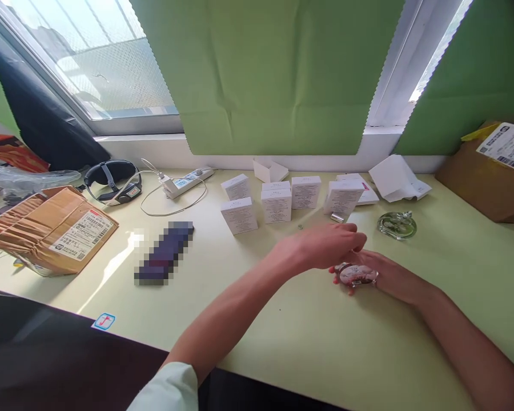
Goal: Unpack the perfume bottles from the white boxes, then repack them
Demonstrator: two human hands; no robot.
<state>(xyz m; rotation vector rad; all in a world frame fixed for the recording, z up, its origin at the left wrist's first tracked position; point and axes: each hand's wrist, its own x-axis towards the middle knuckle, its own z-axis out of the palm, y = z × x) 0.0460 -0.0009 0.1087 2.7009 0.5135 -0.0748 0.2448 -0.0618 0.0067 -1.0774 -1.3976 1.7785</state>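
Observation:
My right hand [383, 268] is wrapped round a clear, rounded glass bottle [357, 275] with a pinkish tint, low over the table. Fingertips show along its left side. My left hand [332, 245] is closed above the bottle's top end, its fingers curled together; what they grip, if anything, is hidden. Just beyond that hand a small silver cylinder [337, 217] lies before a white printed box [344, 197]. Further right rests a second glass bottle [397, 226], greenish and lying on the table.
Several white boxes [277, 206] stand mid-table. Opened white packaging [396, 178] lies behind the greenish bottle. A pixelated dark object [165, 254], a power strip [188, 181], a headset [113, 181] and a brown parcel [77, 231] are leftward. A cardboard box [480, 177] sits far right.

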